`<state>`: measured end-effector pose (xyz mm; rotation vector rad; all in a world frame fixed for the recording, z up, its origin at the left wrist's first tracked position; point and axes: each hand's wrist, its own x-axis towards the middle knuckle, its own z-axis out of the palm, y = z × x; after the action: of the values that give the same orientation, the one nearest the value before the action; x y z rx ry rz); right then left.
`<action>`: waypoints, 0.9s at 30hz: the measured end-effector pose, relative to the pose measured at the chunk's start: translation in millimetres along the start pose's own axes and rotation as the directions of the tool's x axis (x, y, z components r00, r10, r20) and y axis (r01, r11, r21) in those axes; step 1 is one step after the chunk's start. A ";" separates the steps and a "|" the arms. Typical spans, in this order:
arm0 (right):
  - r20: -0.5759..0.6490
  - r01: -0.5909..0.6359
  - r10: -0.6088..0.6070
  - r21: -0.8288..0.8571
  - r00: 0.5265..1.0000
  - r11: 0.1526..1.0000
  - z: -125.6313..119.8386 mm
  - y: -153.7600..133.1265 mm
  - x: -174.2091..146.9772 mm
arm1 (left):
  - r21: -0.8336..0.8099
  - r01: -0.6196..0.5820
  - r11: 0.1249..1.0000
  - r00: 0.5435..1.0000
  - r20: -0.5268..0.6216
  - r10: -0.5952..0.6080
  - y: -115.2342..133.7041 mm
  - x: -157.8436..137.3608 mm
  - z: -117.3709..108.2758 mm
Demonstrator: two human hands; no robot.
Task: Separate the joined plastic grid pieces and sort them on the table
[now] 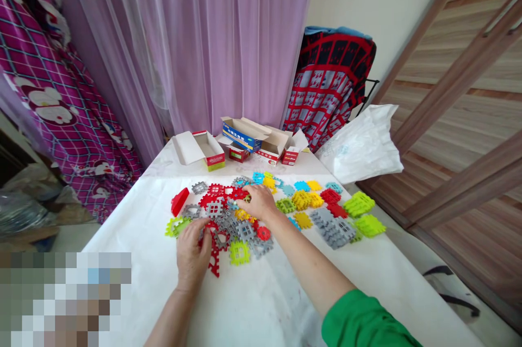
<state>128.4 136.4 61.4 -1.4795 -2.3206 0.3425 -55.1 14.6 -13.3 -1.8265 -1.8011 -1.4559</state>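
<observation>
A loose heap of plastic interlocking tiles, with notched edges, lies in front of me on the white-covered table point(253, 303). My left hand point(193, 249) is at the near left of the heap, fingers curled down beside red tiles point(214, 265); what they grip is hidden. Over the heap's far side, my right hand point(259, 203) bends its thumb and fingers around a small piece that I cannot make out. Grey tiles point(230, 224) lie between the hands, with a lime-green tile point(239, 253) at the near edge. A red wedge-like piece point(179, 202) stands at the left.
To the right are grouped tiles: grey stacks point(332, 227), yellow tiles point(302, 200), red tiles point(330, 196) and lime-green stacks point(359, 204). Open cardboard boxes point(210, 159), including a blue box point(240, 137), line the back. A white plastic bag point(361, 146) rests at the right back edge.
</observation>
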 end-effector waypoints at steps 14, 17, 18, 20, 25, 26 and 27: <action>0.620 -0.468 -0.056 0.645 0.782 0.603 -23.0 2.2 -58.2 | -0.370 0.480 0.795 0.867 0.339 -0.365 36.8 -7.8 -1.2; 0.644 -0.491 -0.037 0.618 0.764 0.614 -21.1 -0.4 -61.3 | -0.480 0.602 0.638 0.795 0.437 -0.421 40.7 -10.0 1.8; 0.644 -0.491 -0.032 0.613 0.764 0.619 -20.2 -0.9 -62.7 | -0.505 0.635 0.584 0.771 0.464 -0.437 42.2 -9.5 2.5; 0.637 -0.482 -0.020 0.603 0.770 0.636 -19.0 -1.0 -65.8 | -0.522 0.703 0.483 0.711 0.522 -0.471 45.5 -7.4 3.2; 0.563 -0.404 -0.019 0.616 0.826 0.676 -19.8 6.2 -72.1 | -0.487 0.800 0.350 0.598 0.599 -0.532 50.1 -2.3 0.3; 0.527 -0.364 -0.032 0.627 0.849 0.689 -20.4 8.4 -72.8 | -0.479 0.806 0.348 0.591 0.604 -0.535 50.1 -2.1 -0.5; 0.480 -0.316 -0.039 0.634 0.876 0.706 -20.9 10.4 -73.2 | -0.475 0.808 0.349 0.588 0.606 -0.536 50.0 -2.1 -1.2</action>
<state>173.9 74.6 63.5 -1.2436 -1.9789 1.5906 -13.0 0.3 9.7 -1.7055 -2.6832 -2.6354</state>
